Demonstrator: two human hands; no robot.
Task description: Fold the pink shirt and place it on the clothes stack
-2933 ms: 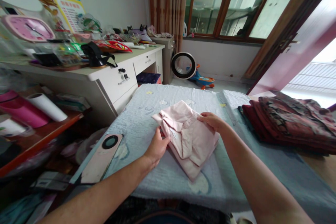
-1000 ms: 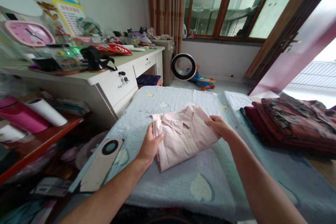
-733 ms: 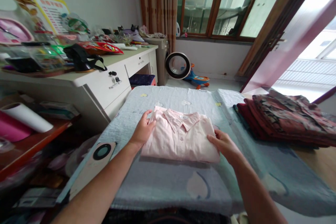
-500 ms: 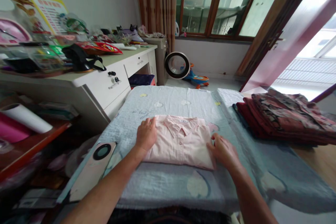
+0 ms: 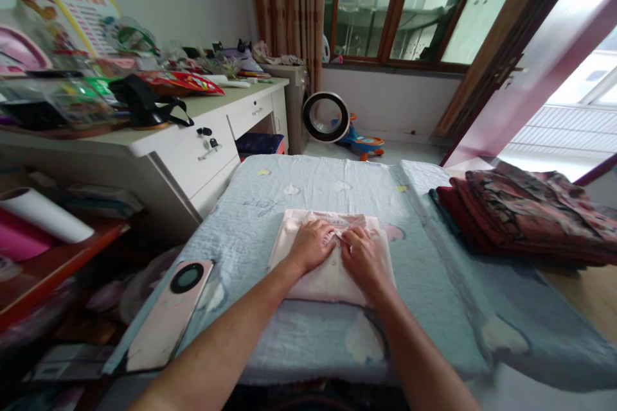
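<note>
A pale pink collared shirt [image 5: 332, 279], folded into a rectangle, lies on the light blue cover [image 5: 308, 340] with its collar at the far side. My left hand [image 5: 313, 244] rests on the left of the collar, fingers closed on its edge. From the other side my right hand [image 5: 361, 253] pinches the right of the collar, close to the left fingertips. Both hands partly hide the collar and the neck opening.
A phone [image 5: 168, 314] lies at the cover's left edge. Folded dark red clothes [image 5: 535, 212] are stacked on the right. Behind stand a cluttered white desk [image 5: 193, 160], a washing machine with its round door [image 5: 326, 117] open, and a blue ride-on toy [image 5: 361, 141].
Both hands have moved inward from the shirt's left and right sides to the collar, and their fingers have closed on it. The shirt stays in about the same place.
</note>
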